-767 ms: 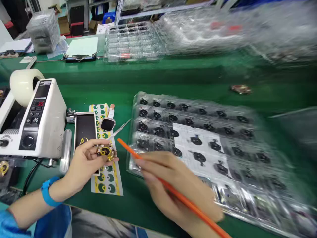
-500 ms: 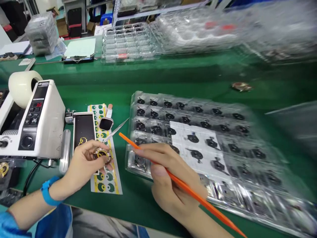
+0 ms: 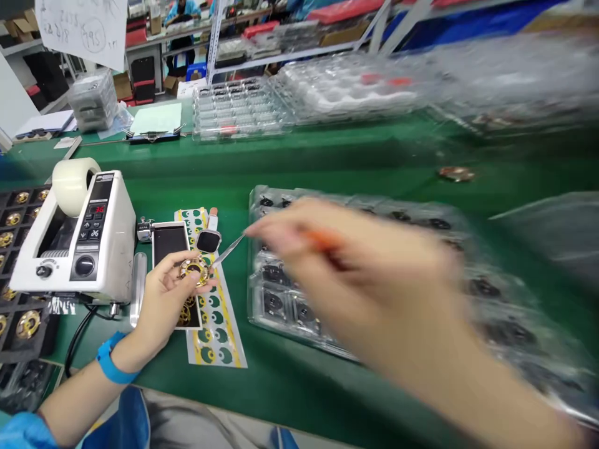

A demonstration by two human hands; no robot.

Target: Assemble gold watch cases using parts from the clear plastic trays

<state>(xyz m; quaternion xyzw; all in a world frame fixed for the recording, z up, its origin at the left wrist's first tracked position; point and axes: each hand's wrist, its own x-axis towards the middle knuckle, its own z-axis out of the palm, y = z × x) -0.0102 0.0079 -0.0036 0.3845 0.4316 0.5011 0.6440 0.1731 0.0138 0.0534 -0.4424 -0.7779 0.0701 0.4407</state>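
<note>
My left hand (image 3: 161, 296) pinches a round gold-coloured part (image 3: 194, 271) with a ring-like face between thumb and fingers. Motion smears my right hand (image 3: 369, 280), though an orange stick (image 3: 322, 239) still shows between its closed fingers; most of the stick is hidden. Its fingertips meet the tip of the pointed metal tweezers (image 3: 229, 251) in view; whether they grip it I cannot tell. Beneath my left hand are a dark shallow box (image 3: 169, 240) with yellow rings and a sheet of yellow-and-white stickers (image 3: 218, 337). A small square dark-faced device (image 3: 208, 241) lies beside the tweezers.
A white tape dispenser (image 3: 100, 237) stands left, with a black tray (image 3: 14, 249) of gold rings behind it. Clear plastic trays (image 3: 262, 315) of black parts lie under my right arm. A clipboard (image 3: 154, 121) and more clear trays (image 3: 238, 112) sit on the back ledge.
My right hand has moved up and left across the trays, its fingertips reaching the tweezers' tip, and the stick has swung mostly out of sight. The camera view has tilted up and turned left.
</note>
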